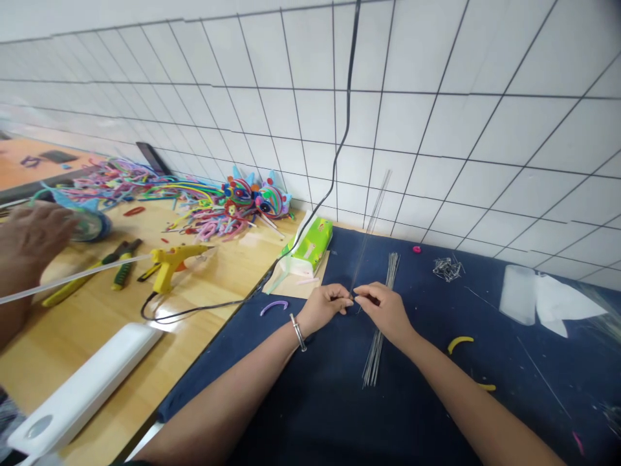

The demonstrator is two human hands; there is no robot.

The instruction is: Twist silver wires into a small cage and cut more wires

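My left hand (324, 306) and my right hand (385, 309) meet over a dark blue cloth (301, 395), fingertips pinched together on thin metal wires (371, 220) that stand up and lean toward the tiled wall. A silver bracelet (297, 332) circles my left wrist. A bundle of straight wires (376, 353) lies flat on the cloth under my right hand. A purple curved piece (274, 306) lies just left of my left hand, and a yellow curved piece (458, 342) lies to the right of my right forearm.
A green packet (310, 246) lies at the cloth's far left corner. On the wooden table (72, 336) sit a yellow glue gun (169, 262), pliers (114, 265), a white power strip (82, 388), colourful pipe cleaners (194, 207) and another person's hand (29, 243). Small metal clips (447, 268) and clear plastic (538, 301) lie at right.
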